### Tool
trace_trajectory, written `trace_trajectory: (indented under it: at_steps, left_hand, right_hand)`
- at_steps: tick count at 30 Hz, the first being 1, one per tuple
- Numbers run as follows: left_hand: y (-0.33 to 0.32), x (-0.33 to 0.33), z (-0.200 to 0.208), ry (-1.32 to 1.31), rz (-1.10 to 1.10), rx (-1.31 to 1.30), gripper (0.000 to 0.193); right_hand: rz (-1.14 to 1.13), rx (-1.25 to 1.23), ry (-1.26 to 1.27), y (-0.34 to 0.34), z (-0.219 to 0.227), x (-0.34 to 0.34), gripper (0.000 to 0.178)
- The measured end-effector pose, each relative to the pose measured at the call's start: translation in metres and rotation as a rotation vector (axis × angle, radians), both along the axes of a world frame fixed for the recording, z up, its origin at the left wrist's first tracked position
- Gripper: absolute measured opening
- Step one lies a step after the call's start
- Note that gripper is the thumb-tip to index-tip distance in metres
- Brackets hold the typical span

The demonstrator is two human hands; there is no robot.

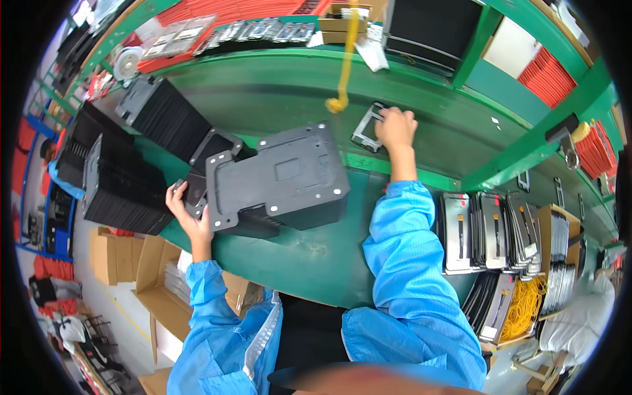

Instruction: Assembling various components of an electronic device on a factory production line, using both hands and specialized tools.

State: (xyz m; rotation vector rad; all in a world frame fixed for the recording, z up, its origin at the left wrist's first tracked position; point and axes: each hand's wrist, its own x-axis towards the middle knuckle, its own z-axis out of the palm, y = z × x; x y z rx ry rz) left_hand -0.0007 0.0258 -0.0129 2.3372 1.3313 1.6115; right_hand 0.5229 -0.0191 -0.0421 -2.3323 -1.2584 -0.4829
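Observation:
My left hand (191, 216) is at the left end of a stack of dark grey moulded plastic trays (280, 171). Its thumb and fingers close on the edge of a dark flat panel (195, 189), partly hidden behind the stack. Farther off to the right, my right hand (397, 130) reaches to the bench's back panel. There its fingers grip a small rectangular frame (365, 134), grey and black, covering part of it.
More tall stacks of black trays (125, 187) stand at the left. To the right lie several flat silver-and-black panels (457, 230) beside a box of yellow bands (525, 306). A yellow cord (345, 66) hangs over the green bench (309, 263). Open cartons (158, 270) sit below.

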Motion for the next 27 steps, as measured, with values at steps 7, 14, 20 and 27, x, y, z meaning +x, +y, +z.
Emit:
trace_trajectory:
  at_steps: [7,14,20,27]
  left_hand:
    - [-0.004,-0.002,0.002,-0.085,-0.041,-0.071,0.074]
    - [-0.011,0.002,0.015,-0.091,-0.030,-0.110,0.072]
    - [-0.015,-0.003,0.012,-0.114,-0.022,-0.103,0.076]
    - [-0.010,-0.003,0.008,-0.066,-0.046,-0.089,0.075]
  right_hand:
    - [-0.188,-0.199,0.231,-0.020,0.028,0.016,0.019]
    - [-0.273,0.247,0.449,-0.091,0.074,0.085,0.038]
    - [0.063,0.815,0.518,-0.194,0.196,0.017,0.028]
    - [0.622,0.444,0.583,-0.206,0.263,-0.174,0.014]
